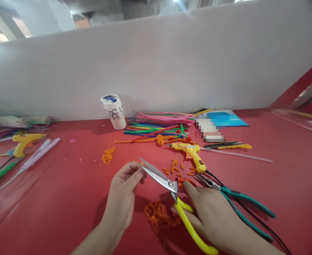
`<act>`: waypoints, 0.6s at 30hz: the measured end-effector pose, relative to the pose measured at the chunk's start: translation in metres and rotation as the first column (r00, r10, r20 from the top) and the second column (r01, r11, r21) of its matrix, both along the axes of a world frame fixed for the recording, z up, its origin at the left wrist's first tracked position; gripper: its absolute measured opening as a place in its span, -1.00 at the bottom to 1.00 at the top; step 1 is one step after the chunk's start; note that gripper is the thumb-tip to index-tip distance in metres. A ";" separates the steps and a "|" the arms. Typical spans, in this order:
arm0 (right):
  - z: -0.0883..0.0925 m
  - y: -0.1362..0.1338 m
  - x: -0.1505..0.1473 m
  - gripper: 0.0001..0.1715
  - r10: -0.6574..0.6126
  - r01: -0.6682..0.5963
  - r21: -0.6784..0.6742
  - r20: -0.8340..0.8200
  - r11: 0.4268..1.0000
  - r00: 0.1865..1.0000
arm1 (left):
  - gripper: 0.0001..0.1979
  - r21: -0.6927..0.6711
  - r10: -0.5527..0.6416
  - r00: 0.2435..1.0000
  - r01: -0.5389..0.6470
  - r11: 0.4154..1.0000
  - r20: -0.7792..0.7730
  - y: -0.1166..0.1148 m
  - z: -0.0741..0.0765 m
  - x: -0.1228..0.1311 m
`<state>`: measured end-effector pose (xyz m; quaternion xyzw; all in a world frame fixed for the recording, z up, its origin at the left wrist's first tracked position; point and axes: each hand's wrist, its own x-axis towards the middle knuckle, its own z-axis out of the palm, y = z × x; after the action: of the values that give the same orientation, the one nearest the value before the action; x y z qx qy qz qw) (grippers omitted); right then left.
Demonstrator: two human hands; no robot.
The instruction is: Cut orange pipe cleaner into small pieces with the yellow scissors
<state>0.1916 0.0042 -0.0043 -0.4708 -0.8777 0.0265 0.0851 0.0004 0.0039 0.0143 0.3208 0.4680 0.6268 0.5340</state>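
Observation:
My right hand (211,216) grips yellow-handled scissors (171,191), whose steel blades point up-left toward my left hand. My left hand (124,191) is pinched at the blade tips on a small orange piece that is mostly hidden by the fingers. Under the scissors lies a heap of short orange pipe-cleaner bits (159,214). More orange bits (175,166) are scattered just beyond the blades, and a smaller orange heap (108,155) sits farther left.
Teal-handled pliers (232,198) lie right of my right hand. A yellow glue gun (193,154) with a black cord, coloured pipe cleaners (161,124), a white cup (114,111), a yellow utility knife (228,145) and a blue sheet (226,118) sit behind. Another glue gun (24,141) lies far left.

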 end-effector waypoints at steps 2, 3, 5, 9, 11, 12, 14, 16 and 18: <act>-0.001 0.000 0.000 -0.66 0.006 -0.006 0.027 -0.004 1.000 1.000 | -0.97 0.013 0.014 1.000 -0.014 1.000 -0.001 0.000 0.001 -0.001; -0.001 0.000 0.000 -0.65 0.008 -0.007 0.039 -0.010 0.999 1.000 | -0.98 0.017 0.015 1.000 -0.015 1.000 0.005 0.000 0.002 -0.001; -0.002 0.000 0.000 -0.64 0.016 -0.015 0.053 -0.023 0.998 1.000 | -0.97 0.023 0.010 1.000 -0.011 1.000 0.021 0.000 0.002 -0.001; -0.004 0.000 0.001 -0.63 0.033 -0.030 0.056 -0.046 0.998 0.998 | -0.96 0.024 0.009 0.999 -0.010 1.000 0.036 0.000 0.003 0.000; -0.006 -0.001 0.001 -0.66 0.036 -0.034 0.046 -0.046 0.998 0.998 | -0.96 0.017 0.009 0.999 -0.009 1.000 0.037 0.000 0.003 0.000; -0.007 -0.001 0.002 -0.67 0.036 -0.034 0.042 -0.042 0.999 0.998 | -0.96 0.014 0.008 0.999 -0.008 1.000 0.038 -0.001 0.003 0.000; -0.008 -0.001 0.002 -0.68 0.038 -0.037 0.033 -0.035 0.999 0.999 | -0.96 0.013 0.006 0.999 -0.007 1.000 0.043 -0.001 0.003 0.000; -0.009 0.000 0.002 -0.69 0.042 -0.041 0.027 -0.034 0.999 0.999 | -0.96 0.015 0.001 0.999 -0.002 1.000 0.050 -0.001 0.003 0.000; -0.010 0.000 0.002 -0.71 0.046 -0.045 0.032 -0.034 0.998 0.998 | -0.96 0.015 -0.003 0.998 0.002 1.000 0.058 0.000 0.003 0.000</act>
<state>0.1931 0.0043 -0.0140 -0.4488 -0.8869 0.0231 0.1070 0.0003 0.0036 0.0174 0.3069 0.4471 0.6389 0.5456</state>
